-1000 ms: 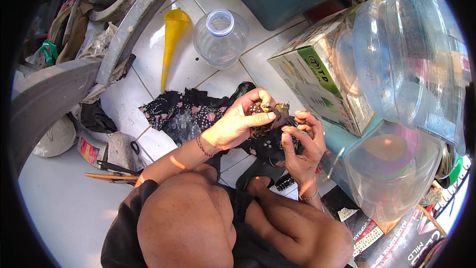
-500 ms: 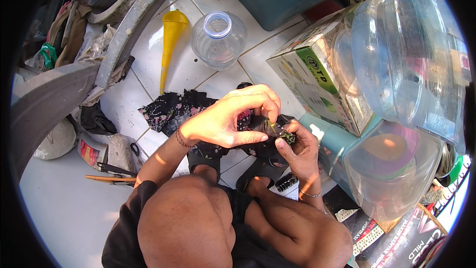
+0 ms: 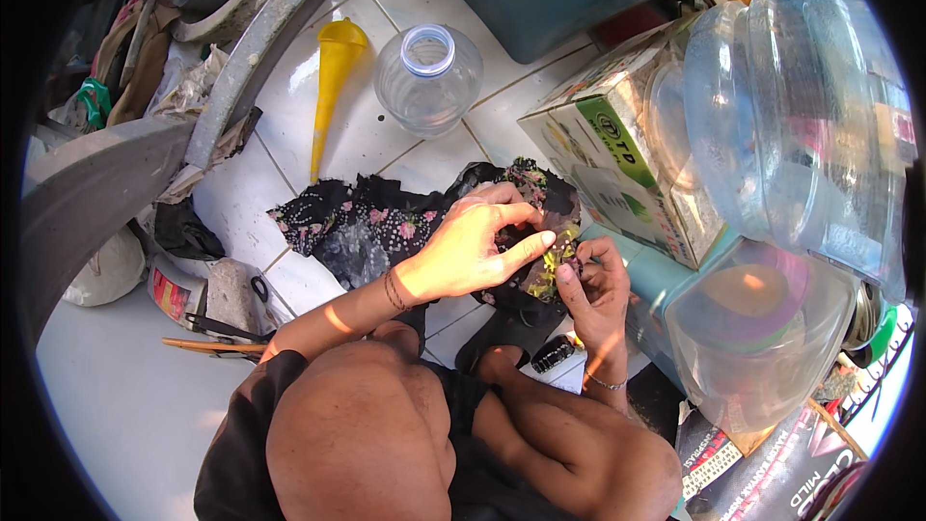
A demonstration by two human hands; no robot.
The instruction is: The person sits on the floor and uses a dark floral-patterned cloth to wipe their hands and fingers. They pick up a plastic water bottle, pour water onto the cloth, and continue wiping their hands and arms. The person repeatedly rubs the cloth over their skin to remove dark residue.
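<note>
A black cloth [image 3: 386, 222] with pink flowers and white dots stretches over the floor tiles and up to my hands. My left hand [image 3: 473, 249] pinches its right part from the left, thumb pointing right. Facing it, my right hand [image 3: 600, 294] grips the cloth's edge between thumb and fingers. Between the two hands shows a crumpled yellow-green patterned patch [image 3: 553, 263]. I cannot tell whether this patch belongs to the same cloth. My fingertips are partly hidden in the folds.
Beyond the cloth lie a yellow funnel [image 3: 337, 77] and a clear plastic bottle [image 3: 428, 87], uncapped. A dark bin [image 3: 526, 0] stands behind. To the right are a cardboard box [image 3: 617, 174] and a large water jug [image 3: 801, 125]. A curved grey rim [image 3: 106, 169] borders the left.
Both hands have shifted slightly right and nearer to me. More of the cloth now shows beyond my left hand, and the yellow-green patch has come into sight between the hands.
</note>
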